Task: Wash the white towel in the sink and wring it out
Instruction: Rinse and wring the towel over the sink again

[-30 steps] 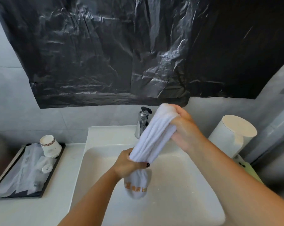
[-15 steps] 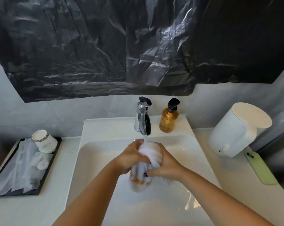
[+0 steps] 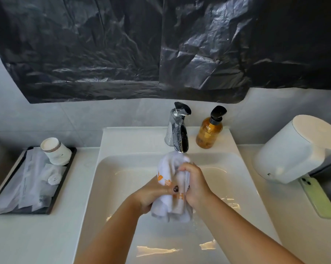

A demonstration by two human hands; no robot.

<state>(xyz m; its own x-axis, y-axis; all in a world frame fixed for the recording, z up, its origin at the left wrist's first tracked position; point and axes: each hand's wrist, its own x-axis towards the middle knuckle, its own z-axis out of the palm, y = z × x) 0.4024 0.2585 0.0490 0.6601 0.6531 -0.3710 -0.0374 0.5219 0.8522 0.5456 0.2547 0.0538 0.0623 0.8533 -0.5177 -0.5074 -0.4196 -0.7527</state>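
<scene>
While both hands squeeze the white towel (image 3: 170,174) over the sink (image 3: 107,187), the left hand (image 3: 153,193) has its fingers curled tight round the left side of the bunch, and the right hand (image 3: 196,184) has its fingers wrapped round the right side. The top of the towel pokes up past the fingers, just under the tap (image 3: 178,130). I think it is best to rub the two halves together, keep them low in the bowl, then twist hard so water drips down
</scene>
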